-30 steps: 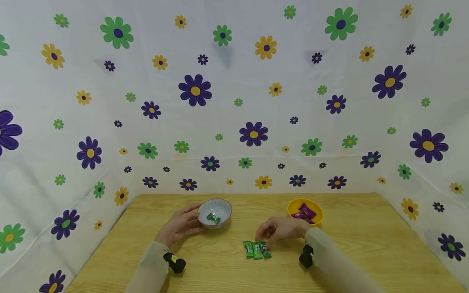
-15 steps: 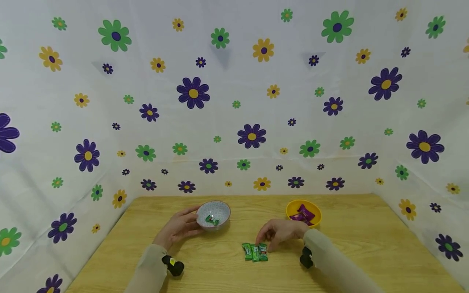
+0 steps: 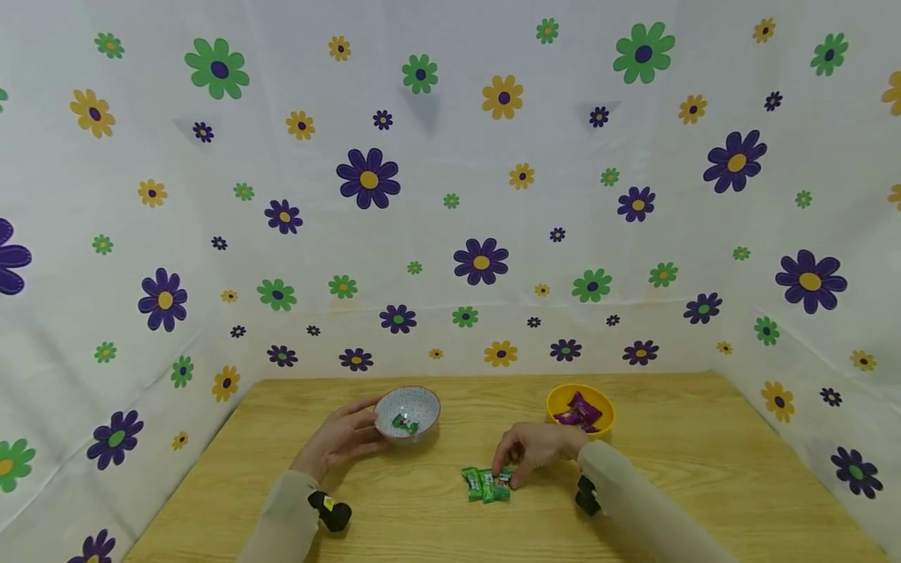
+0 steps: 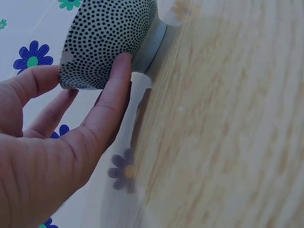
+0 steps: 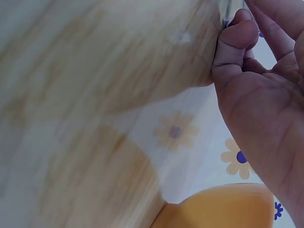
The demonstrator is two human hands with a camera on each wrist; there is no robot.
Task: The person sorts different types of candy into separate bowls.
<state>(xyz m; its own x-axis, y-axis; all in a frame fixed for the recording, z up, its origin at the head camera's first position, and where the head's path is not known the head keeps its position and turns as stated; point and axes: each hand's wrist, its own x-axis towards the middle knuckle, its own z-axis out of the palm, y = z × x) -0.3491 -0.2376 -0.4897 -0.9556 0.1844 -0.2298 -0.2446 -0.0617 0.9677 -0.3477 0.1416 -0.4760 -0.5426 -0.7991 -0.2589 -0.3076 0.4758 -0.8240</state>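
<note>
In the head view, my left hand holds a speckled bowl by its left side; a green wrapped candy lies inside. The left wrist view shows the thumb and fingers spread against the dotted outer wall of the bowl. My right hand reaches down to a row of 3 green wrapped candies on the table. Its thumb and index finger pinch the rightmost candy. The middle candy and the left candy lie close beside it. In the right wrist view, the fingertips are mostly hidden.
A yellow bowl with purple wrapped candies stands behind my right wrist. The wooden table meets a flower-patterned cloth at its back and sides. Each wrist wears a small black camera.
My right fingers have come down onto the rightmost green candy, which has straightened and now sits nearer the middle one. My left hand stays at the speckled bowl; the head view has shifted slightly.
</note>
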